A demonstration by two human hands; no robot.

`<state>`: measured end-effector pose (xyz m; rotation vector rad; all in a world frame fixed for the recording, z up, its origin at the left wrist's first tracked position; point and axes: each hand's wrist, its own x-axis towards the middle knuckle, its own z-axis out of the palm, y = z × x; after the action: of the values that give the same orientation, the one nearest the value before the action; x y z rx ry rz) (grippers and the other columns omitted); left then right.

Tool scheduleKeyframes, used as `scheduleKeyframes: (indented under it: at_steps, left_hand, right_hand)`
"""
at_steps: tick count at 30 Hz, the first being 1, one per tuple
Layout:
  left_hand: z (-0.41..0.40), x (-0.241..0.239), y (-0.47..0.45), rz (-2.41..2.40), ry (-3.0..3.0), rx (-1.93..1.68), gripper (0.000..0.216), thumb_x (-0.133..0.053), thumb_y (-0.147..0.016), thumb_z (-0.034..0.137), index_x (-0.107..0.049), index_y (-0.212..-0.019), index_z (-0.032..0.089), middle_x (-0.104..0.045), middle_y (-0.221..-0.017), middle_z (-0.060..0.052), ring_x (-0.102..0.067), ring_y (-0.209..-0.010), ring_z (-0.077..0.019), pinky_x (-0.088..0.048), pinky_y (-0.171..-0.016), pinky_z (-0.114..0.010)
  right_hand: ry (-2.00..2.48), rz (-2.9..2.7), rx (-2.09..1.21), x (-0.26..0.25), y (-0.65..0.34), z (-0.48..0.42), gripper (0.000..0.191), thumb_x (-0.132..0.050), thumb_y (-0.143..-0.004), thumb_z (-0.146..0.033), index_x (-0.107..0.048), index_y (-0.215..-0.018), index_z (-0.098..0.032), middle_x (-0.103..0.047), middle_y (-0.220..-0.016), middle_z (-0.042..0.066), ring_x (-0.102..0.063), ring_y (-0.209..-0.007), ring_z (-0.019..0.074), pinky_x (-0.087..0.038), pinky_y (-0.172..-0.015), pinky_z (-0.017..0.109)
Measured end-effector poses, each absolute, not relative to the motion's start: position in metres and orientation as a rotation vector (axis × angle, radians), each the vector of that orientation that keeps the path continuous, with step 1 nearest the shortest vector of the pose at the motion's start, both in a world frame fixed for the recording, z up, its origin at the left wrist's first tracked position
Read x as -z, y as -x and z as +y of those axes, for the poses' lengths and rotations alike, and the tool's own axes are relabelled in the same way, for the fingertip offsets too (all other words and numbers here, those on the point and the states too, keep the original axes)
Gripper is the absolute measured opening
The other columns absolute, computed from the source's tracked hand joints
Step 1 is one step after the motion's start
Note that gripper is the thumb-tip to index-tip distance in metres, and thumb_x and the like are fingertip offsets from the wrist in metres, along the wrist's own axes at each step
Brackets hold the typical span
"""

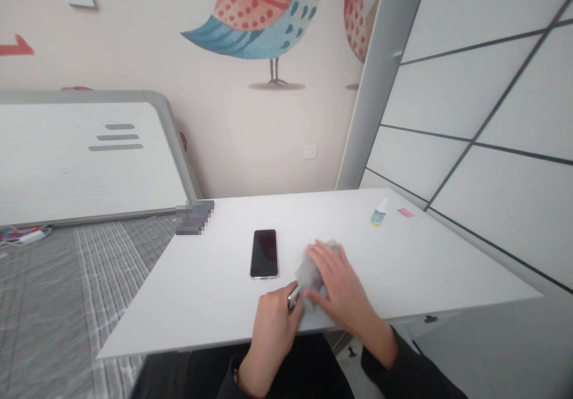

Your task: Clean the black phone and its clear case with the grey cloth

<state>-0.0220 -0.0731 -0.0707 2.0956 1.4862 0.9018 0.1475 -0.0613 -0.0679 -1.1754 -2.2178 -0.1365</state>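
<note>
Over the front part of the white table [215, 303], my left hand [274, 321] is closed around a slim silver-edged object [292, 297]. Only a short shiny piece of it shows, so its kind is unclear. My right hand [338, 282] is wrapped over a crumpled grey cloth [308, 275], blurred by motion. The cloth lies against the silver-edged object and hides its far end. A smartphone [264, 254] with a dark screen lies face up to the left of the cloth, apart from both hands.
Toward the back right stand a small white-capped bottle [379, 213] with a blue and yellow label and a flat pink piece [406, 212]. A pixelated dark item [194, 217] is at the left edge. White panels [505, 208] rise on the right.
</note>
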Motion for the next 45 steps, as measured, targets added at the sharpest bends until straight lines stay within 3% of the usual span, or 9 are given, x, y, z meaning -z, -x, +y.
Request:
scheduleKeyframes:
  at_steps: [2,6,11,26,30,34,38,43,45]
  left_hand:
    - [-0.072,0.072,0.022,1.48,-2.092,-0.902,0.026,-0.051,-0.09,0.019,-0.077,-0.096,0.019,-0.08,-0.086,-0.01,-0.075,-0.077,-0.0254,-0.051,-0.07,-0.029]
    - [-0.071,0.074,0.022,1.509,-2.093,-0.86,0.022,-0.054,-0.085,0.017,-0.075,-0.08,0.017,-0.076,-0.07,-0.011,-0.071,-0.061,-0.0251,-0.047,-0.059,-0.029]
    - [-0.072,0.071,0.023,1.501,-2.073,-0.893,0.025,-0.051,-0.094,0.022,-0.076,-0.096,0.019,-0.079,-0.082,-0.009,-0.073,-0.073,-0.0237,-0.049,-0.068,-0.028]
    - [-0.072,0.074,0.024,1.501,-2.127,-0.912,0.028,-0.05,-0.095,0.028,-0.077,-0.098,0.019,-0.08,-0.085,-0.011,-0.075,-0.076,-0.0251,-0.053,-0.069,-0.029]
    - [-0.073,0.074,0.023,1.499,-2.158,-0.865,0.024,-0.053,-0.088,0.022,-0.076,-0.085,0.018,-0.078,-0.076,-0.01,-0.073,-0.065,-0.0253,-0.051,-0.062,-0.029]
    - [-0.073,0.074,0.024,1.505,-2.135,-0.903,0.029,-0.05,-0.095,0.026,-0.076,-0.104,0.019,-0.081,-0.092,-0.01,-0.076,-0.079,-0.0242,-0.054,-0.071,-0.029]
    - [-0.072,0.075,0.024,1.516,-2.148,-0.858,0.023,-0.054,-0.087,0.022,-0.076,-0.083,0.017,-0.078,-0.073,-0.01,-0.071,-0.061,-0.0241,-0.051,-0.059,-0.029]
    - [-0.072,0.075,0.023,1.502,-2.118,-0.905,0.027,-0.05,-0.094,0.024,-0.076,-0.1,0.02,-0.081,-0.088,-0.011,-0.075,-0.076,-0.0253,-0.053,-0.071,-0.03]
    - [-0.072,0.075,0.023,1.495,-2.128,-0.888,0.021,-0.054,-0.088,0.021,-0.076,-0.09,0.019,-0.08,-0.083,-0.011,-0.074,-0.071,-0.0258,-0.052,-0.066,-0.03]
  right_hand:
    - [1.255,-2.125,0.21,0.068,-0.147,-0.062,0.086,-0.026,-0.098,-0.078,-0.054,-0.141,-0.009,-0.057,-0.147,0.024,-0.038,-0.148,0.0449,-0.03,-0.116,0.072]
    - [0.972,-2.405,0.064,0.068,-0.144,-0.067,0.095,-0.028,-0.092,-0.086,-0.036,-0.157,-0.017,-0.05,-0.157,0.013,-0.039,-0.15,0.0337,-0.028,-0.123,0.061]
    - [1.208,-2.174,0.197,0.067,-0.147,-0.062,0.096,-0.022,-0.094,-0.083,-0.049,-0.148,-0.008,-0.056,-0.149,0.023,-0.037,-0.149,0.0431,-0.031,-0.117,0.07]
    - [1.169,-2.183,0.039,0.058,-0.148,-0.057,0.093,-0.019,-0.092,-0.085,-0.063,-0.128,-0.012,-0.064,-0.136,0.023,-0.047,-0.142,0.0423,-0.026,-0.119,0.071]
    - [0.928,-2.43,-0.072,0.056,-0.153,-0.06,0.098,-0.034,-0.088,-0.089,-0.046,-0.151,-0.016,-0.057,-0.149,0.018,-0.045,-0.145,0.0351,-0.024,-0.125,0.061]
    - [1.29,-2.188,0.116,0.057,-0.151,-0.06,0.09,-0.027,-0.096,-0.08,-0.055,-0.142,-0.009,-0.058,-0.146,0.025,-0.041,-0.145,0.0463,-0.023,-0.116,0.078]
    - [0.956,-2.482,0.015,0.058,-0.145,-0.065,0.104,-0.043,-0.084,-0.089,-0.035,-0.16,-0.018,-0.05,-0.157,0.016,-0.04,-0.148,0.0381,-0.026,-0.124,0.062]
    - [1.247,-2.249,0.194,0.055,-0.148,-0.061,0.094,-0.032,-0.093,-0.083,-0.047,-0.153,-0.012,-0.054,-0.153,0.021,-0.029,-0.152,0.0473,-0.02,-0.117,0.078]
    - [1.004,-2.459,0.118,0.055,-0.148,-0.061,0.102,-0.037,-0.088,-0.087,-0.033,-0.161,-0.015,-0.046,-0.16,0.016,-0.028,-0.154,0.0394,-0.027,-0.121,0.066]
